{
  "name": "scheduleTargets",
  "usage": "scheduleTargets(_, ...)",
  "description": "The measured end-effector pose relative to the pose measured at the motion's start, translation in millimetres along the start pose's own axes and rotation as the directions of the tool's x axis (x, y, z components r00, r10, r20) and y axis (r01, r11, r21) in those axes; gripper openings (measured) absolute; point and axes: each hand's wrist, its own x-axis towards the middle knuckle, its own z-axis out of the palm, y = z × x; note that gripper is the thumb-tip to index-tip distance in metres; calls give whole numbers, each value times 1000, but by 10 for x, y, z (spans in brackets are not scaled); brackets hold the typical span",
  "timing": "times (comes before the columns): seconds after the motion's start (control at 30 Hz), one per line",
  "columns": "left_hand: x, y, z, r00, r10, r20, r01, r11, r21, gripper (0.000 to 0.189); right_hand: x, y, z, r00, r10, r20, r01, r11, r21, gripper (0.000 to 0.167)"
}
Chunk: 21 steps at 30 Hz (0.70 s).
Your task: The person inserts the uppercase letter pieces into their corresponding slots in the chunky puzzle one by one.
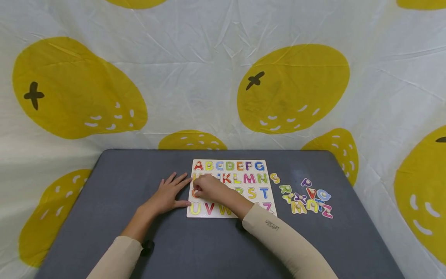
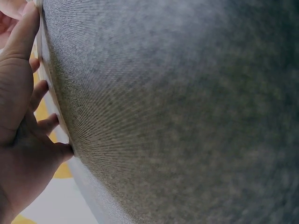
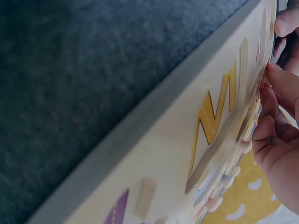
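A letter puzzle board [image 1: 216,214] lies on the table, with knobbed letters in its upper rows and printed recesses below. My right hand [image 1: 212,188] reaches across it from the right. Its thumb and finger pinch an orange-red letter O piece [image 1: 194,193] at the left of the third row; in the right wrist view the right hand [image 3: 280,135] covers most of that piece. Beside the board's left edge my left hand [image 1: 167,195] rests on the table, fingers spread, the thumb and a fingertip touching the edge. The left wrist view shows the left hand [image 2: 23,116] from the side.
Right of the board lie several loose letter pieces, among them a yellow S [image 1: 275,178], a green R [image 1: 285,189], a purple P [image 1: 306,182] and a pink Z [image 1: 327,211]; some overlap. Behind the dark table [image 1: 139,162] hangs a white cloth [image 1: 195,77] with yellow fruit prints.
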Motion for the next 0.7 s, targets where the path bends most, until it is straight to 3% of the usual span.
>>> scheduleTargets(0.37,6,20,-29,1000,-7,14,8,1000,-22,90,-16,-27,5,1000,19,-9,-19,999,33,16)
scheduleTargets(0.57,10,16,-21,1000,-14,18,14,1000,-13,90,-126,24,-48,1000,15,-21,-13,996,85,8)
scheduleTargets(0.7,22,7,-11,1000,-17,23,17,1000,1,91,-239,104,-133,999,24,-33,-20,993,119,11)
